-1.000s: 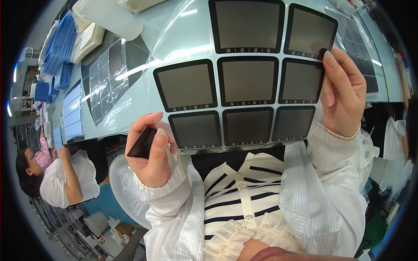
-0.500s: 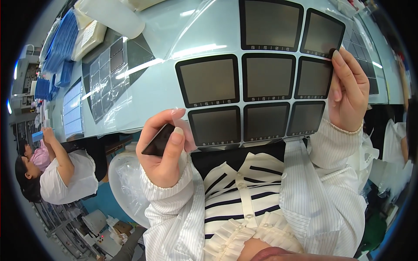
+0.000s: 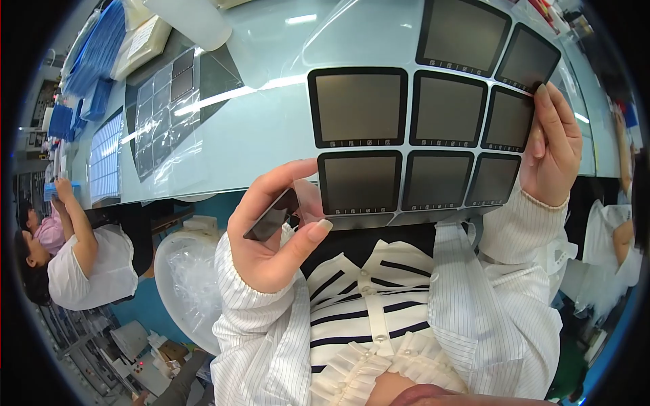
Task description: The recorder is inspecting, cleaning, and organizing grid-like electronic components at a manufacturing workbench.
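Before me stands a clear sheet with rows of dark, black-framed rectangular panels (image 3: 443,108), tilted up over the table edge. The upper-left place in its grid shows bare film. My right hand (image 3: 556,145) pinches the sheet's right edge, thumb behind it and fingertips partly hidden. At the lower-left corner is my left hand (image 3: 271,220), its index fingertip behind the sheet's edge and its thumb held apart below. A small dark glossy panel (image 3: 273,214) rests inside that hand's curled fingers. A strip of translucent film (image 3: 309,200) shows between this hand and the sheet.
The glossy pale table (image 3: 271,135) carries a clear film sheet (image 3: 162,115), a blue gridded tray (image 3: 106,159), stacked blue sheets (image 3: 95,54) and a frosted cylinder (image 3: 196,20). Below left stands a white tub (image 3: 183,277) of crumpled plastic. A co-worker (image 3: 88,264) sits at left.
The sheet of panels has shifted right, with both hands moving the same way. My left thumb has lifted off the small dark panel and spread outward.
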Tool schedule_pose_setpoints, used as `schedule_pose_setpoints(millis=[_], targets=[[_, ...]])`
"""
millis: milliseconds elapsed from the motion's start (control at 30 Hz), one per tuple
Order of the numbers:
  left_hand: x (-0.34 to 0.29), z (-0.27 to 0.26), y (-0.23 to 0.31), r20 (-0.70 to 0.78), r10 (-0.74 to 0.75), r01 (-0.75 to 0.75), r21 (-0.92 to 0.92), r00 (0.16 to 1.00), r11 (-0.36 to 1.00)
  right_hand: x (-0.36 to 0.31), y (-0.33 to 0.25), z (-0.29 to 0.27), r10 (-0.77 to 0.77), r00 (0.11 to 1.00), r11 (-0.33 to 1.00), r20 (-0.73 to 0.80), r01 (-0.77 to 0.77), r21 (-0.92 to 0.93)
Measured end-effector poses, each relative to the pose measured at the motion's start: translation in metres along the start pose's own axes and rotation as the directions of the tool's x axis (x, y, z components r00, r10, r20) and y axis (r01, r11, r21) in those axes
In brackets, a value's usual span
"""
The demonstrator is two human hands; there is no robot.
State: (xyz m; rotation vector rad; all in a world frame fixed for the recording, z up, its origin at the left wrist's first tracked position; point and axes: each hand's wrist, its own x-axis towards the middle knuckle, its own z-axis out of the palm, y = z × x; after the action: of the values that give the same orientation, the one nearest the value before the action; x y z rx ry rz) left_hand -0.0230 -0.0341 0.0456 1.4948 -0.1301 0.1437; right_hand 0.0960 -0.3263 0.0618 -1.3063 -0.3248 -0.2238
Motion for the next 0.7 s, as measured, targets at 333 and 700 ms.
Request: schedule_pose_setpoints(millis=[333,700], targets=[[-0.002,-0.003,-0.003,-0.08,-0.008,0.006,-0.019,0.997,1.0,0.013,-0.007,0.006,-0.057,0.998,0.998,0.04,0.057,-0.009],[-0.003,-0.003,0.0,-0.132,-0.061,0.053,-0.059,0.989,0.997,0.014,-0.006,0.009,-0.091,0.995,0.995,0.036,0.092,-0.029]])
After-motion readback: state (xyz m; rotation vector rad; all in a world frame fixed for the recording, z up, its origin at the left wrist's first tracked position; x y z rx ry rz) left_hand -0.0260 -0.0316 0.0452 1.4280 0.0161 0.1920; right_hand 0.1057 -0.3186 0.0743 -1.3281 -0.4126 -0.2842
